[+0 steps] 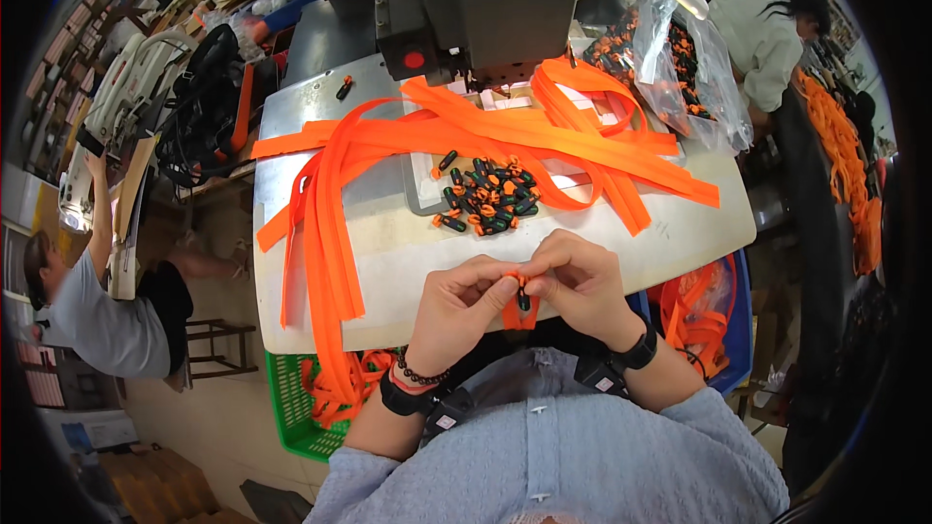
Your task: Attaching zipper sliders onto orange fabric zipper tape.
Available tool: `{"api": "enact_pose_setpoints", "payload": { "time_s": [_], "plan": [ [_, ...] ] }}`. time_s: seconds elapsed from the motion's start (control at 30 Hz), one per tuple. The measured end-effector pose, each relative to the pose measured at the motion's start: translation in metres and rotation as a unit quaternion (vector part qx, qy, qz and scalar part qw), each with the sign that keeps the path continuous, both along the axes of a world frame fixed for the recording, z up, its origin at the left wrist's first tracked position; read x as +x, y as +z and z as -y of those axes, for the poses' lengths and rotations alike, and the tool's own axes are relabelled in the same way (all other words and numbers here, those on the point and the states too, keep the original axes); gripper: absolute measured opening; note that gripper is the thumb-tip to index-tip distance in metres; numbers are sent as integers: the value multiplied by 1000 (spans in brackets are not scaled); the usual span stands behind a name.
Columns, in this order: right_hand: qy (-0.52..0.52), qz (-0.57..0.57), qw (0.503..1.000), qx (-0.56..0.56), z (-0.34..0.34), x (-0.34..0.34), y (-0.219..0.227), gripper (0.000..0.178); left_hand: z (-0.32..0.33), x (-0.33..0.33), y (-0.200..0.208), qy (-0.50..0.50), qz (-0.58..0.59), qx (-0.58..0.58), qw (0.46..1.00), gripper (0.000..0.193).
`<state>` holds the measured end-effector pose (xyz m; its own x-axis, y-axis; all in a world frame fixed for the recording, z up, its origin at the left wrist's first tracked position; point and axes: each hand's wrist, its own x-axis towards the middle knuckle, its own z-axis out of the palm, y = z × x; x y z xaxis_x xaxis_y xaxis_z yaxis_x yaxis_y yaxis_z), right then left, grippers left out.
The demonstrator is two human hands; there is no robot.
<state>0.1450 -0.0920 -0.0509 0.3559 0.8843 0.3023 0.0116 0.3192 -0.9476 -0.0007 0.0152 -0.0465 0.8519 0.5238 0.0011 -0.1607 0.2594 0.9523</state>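
Note:
My left hand (456, 306) and my right hand (582, 286) meet over the table's near edge, thumbs and forefingers pinched together. Between them is the end of a short orange strap (511, 318) with a small black-and-orange pull (524, 299) against it. Fingertips hide just how the two join. Beyond my hands lies a pile of similar pulls (490, 196), black with orange loops. Long flat orange straps (437, 136), each with a line down its middle, cross the table behind the pile. Some hang over the near left edge.
A dark machine head (495, 5) stands over the table's far side. One loose pull (345, 87) lies far left; a clear bag of pulls (680, 68) is far right. Below are a green basket (291, 408) and a blue bin (743, 320). Other people sit left and right.

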Motion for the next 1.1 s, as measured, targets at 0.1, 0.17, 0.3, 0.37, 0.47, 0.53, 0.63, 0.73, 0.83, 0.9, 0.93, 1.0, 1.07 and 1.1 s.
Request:
{"api": "enact_pose_setpoints", "payload": {
  "time_s": [0.1, 0.17, 0.3, 0.37, 0.47, 0.53, 0.63, 0.73, 0.83, 0.9, 0.93, 1.0, 1.07, 1.1],
  "plan": [
    [-41, 48, 998, -10, 0, -1, -2, 8, 2, 1, 0, 6, -27, -7, 1000, 16],
    [-69, 78, 995, -6, 1, -5, -3, 7, 3, -1, -2, 4, -62, -11, 998, 15],
    [-128, 121, 984, -30, -5, -6, 2, 5, 0, 7, -2, 14, -40, -11, 999, 14],
    [-72, 20, 997, -28, -6, -6, 0, 3, 5, 5, -3, 39, -15, -26, 999, 15],
    [-28, -76, 996, -40, -4, -2, 3, 5, 6, 5, -3, 50, -9, -18, 999, 17],
    [-46, -109, 991, -67, -4, -5, 10, 8, 5, 4, -4, 48, -26, -1, 998, 17],
    [-68, -16, 997, -20, -6, -5, 1, 9, 7, 3, -3, 54, -17, -19, 998, 17],
    [-81, 78, 993, -25, -5, -4, -3, 6, 10, 3, -3, 63, -21, -4, 998, 16],
    [-136, 166, 977, -19, -4, -7, -4, 8, 14, 6, -3, 60, -34, 21, 997, 15],
    [-120, 151, 980, -44, -2, -5, -2, 8, 14, 8, -3, 54, -42, 25, 997, 15],
    [-112, 143, 982, -56, -1, -4, -2, 8, 14, 9, -3, 51, -46, 27, 997, 15],
    [-101, 78, 990, -62, 0, -4, -7, 7, 15, 11, 3, 33, -96, 84, 991, 15],
    [-105, 15, 992, -63, -1, -4, -7, 9, 17, 12, 4, 29, -119, 161, 979, 15],
    [-115, -17, 991, -62, -2, -3, -5, 11, 18, 13, 1, 33, -118, 209, 970, 14]
  ]
}}
